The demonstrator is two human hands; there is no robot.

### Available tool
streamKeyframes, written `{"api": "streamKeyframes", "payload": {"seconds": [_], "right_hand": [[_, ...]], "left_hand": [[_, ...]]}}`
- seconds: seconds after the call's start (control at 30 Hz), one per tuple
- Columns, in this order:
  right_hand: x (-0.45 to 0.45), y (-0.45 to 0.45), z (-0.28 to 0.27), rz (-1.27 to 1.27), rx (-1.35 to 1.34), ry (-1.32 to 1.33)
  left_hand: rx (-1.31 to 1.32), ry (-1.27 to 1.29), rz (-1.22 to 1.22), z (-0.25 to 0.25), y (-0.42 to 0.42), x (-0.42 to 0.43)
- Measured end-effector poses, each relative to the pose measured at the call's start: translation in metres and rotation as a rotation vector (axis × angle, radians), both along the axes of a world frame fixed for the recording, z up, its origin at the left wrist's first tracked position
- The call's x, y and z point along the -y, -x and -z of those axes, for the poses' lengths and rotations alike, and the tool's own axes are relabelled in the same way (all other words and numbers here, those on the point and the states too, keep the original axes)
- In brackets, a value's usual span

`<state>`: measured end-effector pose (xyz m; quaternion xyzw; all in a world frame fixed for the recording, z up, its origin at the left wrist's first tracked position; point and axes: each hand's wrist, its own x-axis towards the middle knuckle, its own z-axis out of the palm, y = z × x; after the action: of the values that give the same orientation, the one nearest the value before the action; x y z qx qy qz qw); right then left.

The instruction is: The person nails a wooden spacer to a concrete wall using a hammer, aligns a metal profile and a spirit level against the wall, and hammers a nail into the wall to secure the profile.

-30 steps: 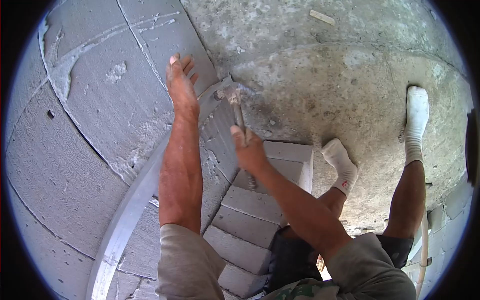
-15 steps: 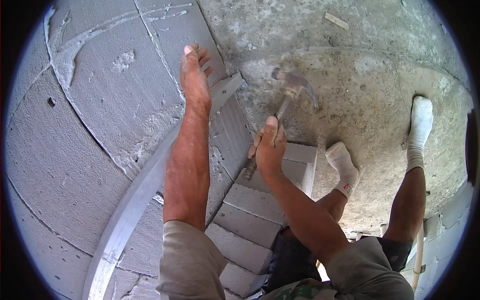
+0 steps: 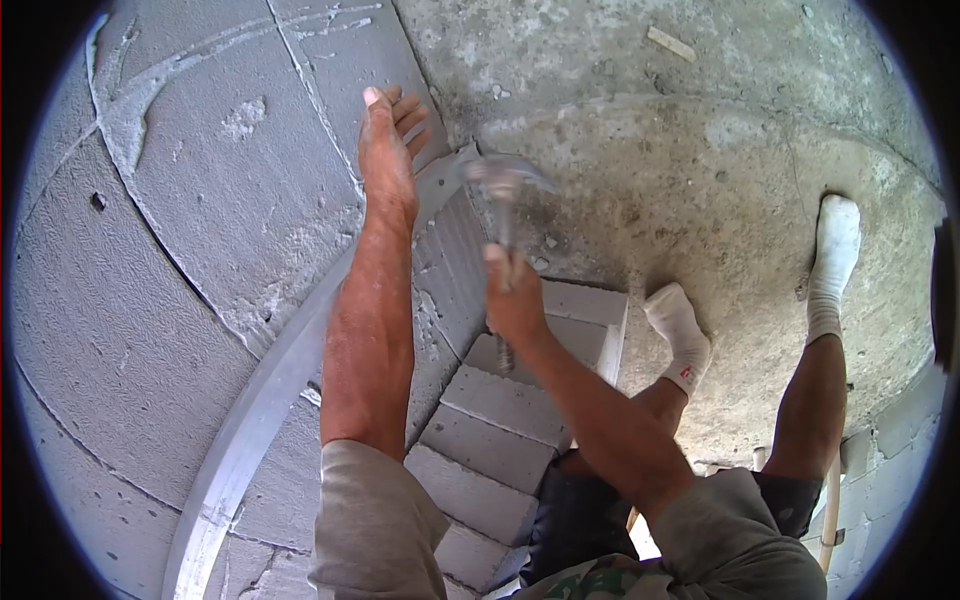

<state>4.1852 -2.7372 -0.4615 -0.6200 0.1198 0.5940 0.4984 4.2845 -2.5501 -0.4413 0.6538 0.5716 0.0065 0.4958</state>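
Note:
My right hand (image 3: 517, 300) is wrapped round the handle of a claw hammer (image 3: 506, 225), whose head is blurred by motion. The hammer head is close to the far end of a long pale metal bar (image 3: 250, 425); I cannot tell whether they touch. That bar lies along the grey block wall (image 3: 220, 190) and passes behind my left forearm. My left hand (image 3: 392, 145) is held by the wall just above the bar's end, thumb up, fingers apart and slightly bent, with nothing in it.
Stacked pale blocks (image 3: 490, 405) stand between the wall and my legs. On the rough concrete floor (image 3: 740, 260) are two feet in white socks (image 3: 838, 240) and a small flat scrap (image 3: 671, 44). Wooden poles (image 3: 831, 515) and another block surface (image 3: 890, 490) are at lower right.
The hammer has swung left, its head now close to the bar's end and its handle more upright. My right hand has moved left with it. My left hand has barely moved.

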Motion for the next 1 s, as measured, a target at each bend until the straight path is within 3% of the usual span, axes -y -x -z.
{"api": "streamKeyframes", "payload": {"seconds": [0.27, 0.47, 0.5, 0.57, 0.63, 0.7, 0.77, 0.83, 1.0], "right_hand": [[-0.004, -0.011, -0.001, -0.039, -0.022, 0.0], [0.05, -0.083, 0.03, -0.028, -0.052, 0.144], [0.054, -0.117, 0.027, -0.107, -0.16, 0.189], [0.074, -0.131, 0.083, -0.346, -0.013, 0.164], [0.096, -0.155, 0.098, -0.747, 0.423, 0.238], [0.11, -0.165, 0.082, -0.833, 0.503, 0.299], [0.126, -0.173, 0.069, -0.89, 0.668, 0.318], [0.148, -0.168, 0.055, -0.936, 0.867, 0.27], [0.193, -0.238, 0.001, -1.06, 0.66, 0.266]], "left_hand": [[0.004, 0.033, -0.049, -0.002, -0.006, 0.0], [0.031, 0.01, -0.023, 0.003, -0.006, -0.001], [0.031, -0.028, 0.016, 0.006, 0.0, -0.001], [0.0, -0.115, 0.027, -0.007, -0.003, 0.007], [-0.068, -0.136, 0.036, -0.02, -0.007, 0.035], [-0.238, -0.179, 0.094, -0.043, -0.025, 0.078], [-0.233, -0.096, 0.033, -0.036, -0.017, 0.109], [-0.19, -0.18, 0.022, -0.049, -0.006, 0.134], [-0.154, -0.203, -0.036, -0.095, 0.041, 0.162]]}}
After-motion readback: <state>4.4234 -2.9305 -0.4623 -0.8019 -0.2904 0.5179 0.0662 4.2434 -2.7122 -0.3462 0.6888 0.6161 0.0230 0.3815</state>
